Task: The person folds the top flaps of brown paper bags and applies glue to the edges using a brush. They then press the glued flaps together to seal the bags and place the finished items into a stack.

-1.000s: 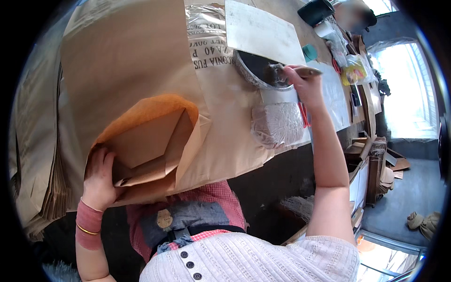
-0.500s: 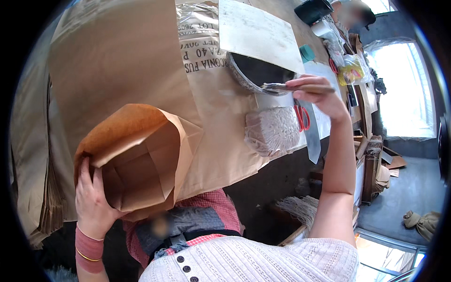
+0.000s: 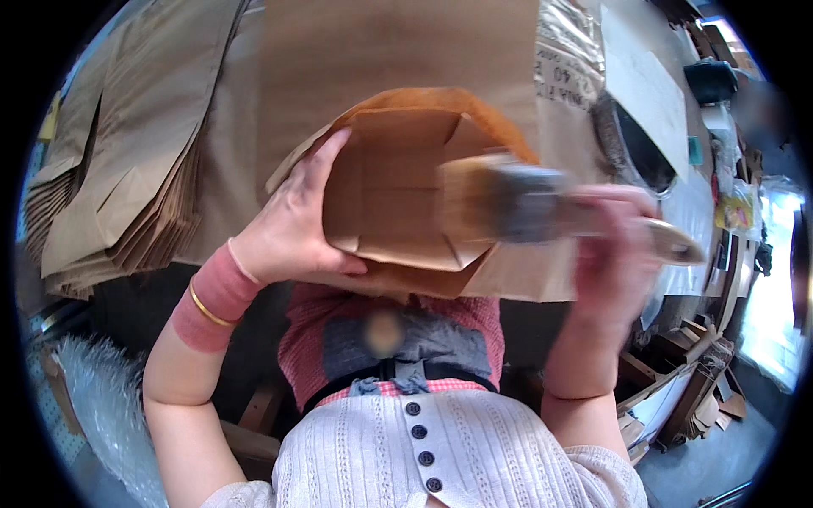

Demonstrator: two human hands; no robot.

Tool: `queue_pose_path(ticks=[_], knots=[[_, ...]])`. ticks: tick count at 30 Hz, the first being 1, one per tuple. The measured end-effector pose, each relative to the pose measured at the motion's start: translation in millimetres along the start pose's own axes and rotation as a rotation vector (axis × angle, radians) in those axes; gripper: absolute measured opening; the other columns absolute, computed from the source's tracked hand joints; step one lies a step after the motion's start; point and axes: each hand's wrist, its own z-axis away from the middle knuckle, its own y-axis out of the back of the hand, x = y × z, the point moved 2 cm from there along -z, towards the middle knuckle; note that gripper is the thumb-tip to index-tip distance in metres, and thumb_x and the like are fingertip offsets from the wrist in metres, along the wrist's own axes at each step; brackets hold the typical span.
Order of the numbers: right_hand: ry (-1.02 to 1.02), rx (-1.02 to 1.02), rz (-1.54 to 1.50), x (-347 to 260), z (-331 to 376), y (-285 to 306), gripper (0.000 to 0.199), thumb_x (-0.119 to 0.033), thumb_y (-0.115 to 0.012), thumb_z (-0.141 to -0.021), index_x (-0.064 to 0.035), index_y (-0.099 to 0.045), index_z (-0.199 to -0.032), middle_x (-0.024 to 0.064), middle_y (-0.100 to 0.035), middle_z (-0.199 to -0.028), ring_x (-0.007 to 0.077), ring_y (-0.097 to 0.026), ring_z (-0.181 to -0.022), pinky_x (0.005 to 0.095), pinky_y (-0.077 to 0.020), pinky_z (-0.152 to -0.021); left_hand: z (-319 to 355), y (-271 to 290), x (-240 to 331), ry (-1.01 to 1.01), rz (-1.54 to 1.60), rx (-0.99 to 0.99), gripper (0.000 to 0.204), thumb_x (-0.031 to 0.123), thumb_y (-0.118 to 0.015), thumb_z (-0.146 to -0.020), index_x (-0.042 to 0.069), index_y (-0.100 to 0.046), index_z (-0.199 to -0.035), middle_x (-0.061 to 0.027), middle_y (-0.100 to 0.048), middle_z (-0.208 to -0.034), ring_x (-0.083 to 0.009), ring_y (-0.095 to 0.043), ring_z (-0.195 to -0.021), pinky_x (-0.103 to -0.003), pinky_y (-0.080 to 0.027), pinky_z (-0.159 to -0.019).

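Two hands are seen at work over a paper-covered counter (image 3: 398, 51). An opened brown paper bag (image 3: 398, 195) is gripped by the left hand (image 3: 292, 233), whose fingers are curled over the bag's left rim while the palm supports its lower edge; the mouth of the bag is turned toward the camera, so that its folded rectangular bottom is visible inside. A wide flat brush (image 3: 525, 203) is clasped by the right hand (image 3: 614, 241), the fingers being wrapped round the pale wooden handle, whose end juts out to the right of the fist. The bristles are pointed leftward and are held at the right side of the bag's mouth; whether the paper is touched by them cannot be told, since brush and hand are blurred. The bag is thus held between the two hands, just above the person's lap and close to the near edge of the counter. To the left of the left hand, a thick stack of flat brown paper bags (image 3: 118, 169) is laid on the counter. Beyond the right hand, a round dark pan (image 3: 631, 140) is placed, partly covered by a pale sheet of paper (image 3: 644, 85). A gold bangle (image 3: 206, 309) is worn on the left wrist.
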Motion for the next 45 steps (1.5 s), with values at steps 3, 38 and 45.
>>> queue_pose_path(ticks=[3, 38, 45], knots=[[-0.207, -0.226, 0.009, 36.2, 10.6, -85.7, 0.011, -0.008, -0.063, -0.088, 0.0011, -0.066, -0.082, 0.0043, -0.067, -0.075, 0.0069, -0.059, -0.066, 0.0232, -0.0474, -0.058, 5.6, -4.2, -3.2, 0.030, 0.099, 0.012, 0.125, 0.021, -0.089, -0.052, 0.007, -0.012, -0.150, -0.0216, -0.028, -0.148, -0.0357, -0.028, -0.139, -0.040, -0.025, -0.115], [0.411, -0.992, 0.483, 52.7, -37.9, -75.7, 0.021, -0.009, -0.068, -0.079, -0.0008, -0.067, -0.098, 0.0139, -0.057, -0.076, 0.0317, -0.058, -0.069, 0.0400, -0.0473, -0.059, 4.2, -7.5, -0.4, 0.070, -0.248, -0.158, 0.042, 0.018, -0.070, -0.066, -0.011, -0.060, -0.094, -0.0300, -0.059, -0.113, -0.0404, -0.058, -0.107, -0.041, -0.048, -0.093], [0.152, -0.424, 0.557, 30.1, -36.2, -19.9, 0.014, -0.009, -0.063, -0.084, 0.0001, -0.069, -0.094, 0.0087, -0.066, -0.078, 0.0184, -0.061, -0.066, 0.0294, -0.0476, -0.059, -2.9, -3.4, -5.7, 0.202, -0.119, -0.144, 0.025, 0.009, -0.062, -0.079, -0.007, -0.055, -0.097, -0.0275, -0.060, -0.107, -0.0408, -0.058, -0.097, -0.045, -0.048, -0.080]])
